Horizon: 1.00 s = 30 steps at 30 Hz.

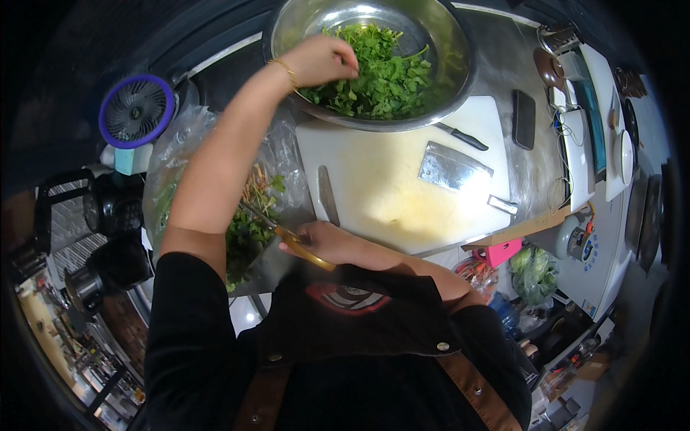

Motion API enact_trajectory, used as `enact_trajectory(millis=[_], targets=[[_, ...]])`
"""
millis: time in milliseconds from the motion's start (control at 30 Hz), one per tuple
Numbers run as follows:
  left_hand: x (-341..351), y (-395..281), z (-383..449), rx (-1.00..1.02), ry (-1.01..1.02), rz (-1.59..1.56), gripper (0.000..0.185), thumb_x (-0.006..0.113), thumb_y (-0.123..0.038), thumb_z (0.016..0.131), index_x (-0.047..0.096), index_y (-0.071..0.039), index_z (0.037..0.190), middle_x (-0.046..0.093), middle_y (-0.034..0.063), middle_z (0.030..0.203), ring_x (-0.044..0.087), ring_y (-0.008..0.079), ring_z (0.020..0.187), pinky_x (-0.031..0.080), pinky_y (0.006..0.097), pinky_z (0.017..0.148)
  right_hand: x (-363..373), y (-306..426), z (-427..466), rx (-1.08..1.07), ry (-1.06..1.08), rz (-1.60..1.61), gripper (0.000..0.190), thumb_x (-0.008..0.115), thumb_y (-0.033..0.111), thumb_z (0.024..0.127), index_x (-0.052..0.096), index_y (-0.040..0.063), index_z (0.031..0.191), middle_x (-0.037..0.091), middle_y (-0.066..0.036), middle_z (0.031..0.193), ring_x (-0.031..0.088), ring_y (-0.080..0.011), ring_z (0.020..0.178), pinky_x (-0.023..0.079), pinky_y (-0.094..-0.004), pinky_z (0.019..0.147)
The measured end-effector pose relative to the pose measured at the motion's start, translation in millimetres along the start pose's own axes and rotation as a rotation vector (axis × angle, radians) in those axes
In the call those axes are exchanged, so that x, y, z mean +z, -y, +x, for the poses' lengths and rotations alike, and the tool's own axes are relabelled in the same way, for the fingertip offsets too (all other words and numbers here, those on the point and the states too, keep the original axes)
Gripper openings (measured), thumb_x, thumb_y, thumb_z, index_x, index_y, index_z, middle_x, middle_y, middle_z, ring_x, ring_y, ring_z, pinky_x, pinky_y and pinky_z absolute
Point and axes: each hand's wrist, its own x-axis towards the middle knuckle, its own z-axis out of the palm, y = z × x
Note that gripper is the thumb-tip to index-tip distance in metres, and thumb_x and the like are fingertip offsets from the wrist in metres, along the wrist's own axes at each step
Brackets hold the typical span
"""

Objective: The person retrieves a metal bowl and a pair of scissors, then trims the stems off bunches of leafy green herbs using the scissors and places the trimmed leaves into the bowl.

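Over the left part of a large steel bowl (463,89) reaches my left hand (326,60), a gold-coloured bangle on its wrist. Its fingers are bent beside leafy green herbs (391,81), which look like cilantro; whether they pinch a sprig cannot be made out. My right hand (322,243) grips scissors (302,249) with yellow handles, near my apron. The blades point up and left towards more herbs with stems (250,231), lying by a clear plastic bag (180,126). My left forearm hides part of that bag and pile.
Right of my right hand lies a white cutting board (366,183), with a cleaver (455,166) and a black-handled knife (469,139) on it. A phone (523,119) lies further right. A purple-rimmed fan (137,111) stands at the left. The bowl overlaps the board's far edge.
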Motion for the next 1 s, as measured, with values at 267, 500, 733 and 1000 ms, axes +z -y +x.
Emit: enact_trajectory(millis=[267,500,733,1000], targets=[[-52.5,-20.9,-24.1,-0.13,-0.19,-0.569,0.023,0.064,-0.024,0.096,0.063,-0.009,0.114,0.066,0.0012,0.107,0.06,0.0055,0.089,0.053,0.0232,0.08,15.4,-5.9,3.2,-0.046,-0.063,-0.02,0.077,0.055,0.077,0.082,0.066,0.001,0.073,0.062,-0.018,0.064,0.063,-0.0333,0.062,0.048,-0.0435,0.063],[-63.5,-14.2,-46.7,0.065,-0.047,-1.455,0.015,0.04,-0.014,0.105,0.052,-0.006,0.111,0.049,0.0251,0.137,0.051,0.0419,0.128,0.05,0.0489,0.104,9.2,6.8,-7.0,-0.01,0.014,-0.056,0.07,0.058,0.067,0.087,0.068,-0.002,0.094,0.065,-0.02,0.078,0.064,-0.0332,0.075,0.048,-0.0415,0.072],[-54.7,-27.7,-138.1,0.29,-0.184,-1.537,0.016,0.039,-0.015,0.104,0.049,-0.004,0.11,0.051,0.0271,0.133,0.047,0.0493,0.128,0.039,0.0565,0.111,17.2,1.2,-17.7,-0.132,-0.127,-0.01,0.069,0.06,0.069,0.084,0.069,0.001,0.082,0.059,-0.013,0.058,0.057,-0.0262,0.052,0.046,-0.0383,0.056],[0.8,-30.3,-347.4,0.284,-0.598,-1.163,0.012,0.049,-0.014,0.099,0.049,-0.002,0.102,0.059,0.0233,0.122,0.059,0.0303,0.114,0.044,0.0418,0.102,6.1,4.3,-74.7,0.029,-0.177,0.203,0.042,0.066,0.043,0.093,0.066,0.001,0.091,0.055,0.0,0.06,0.051,-0.0084,0.051,0.039,-0.0274,0.049]])
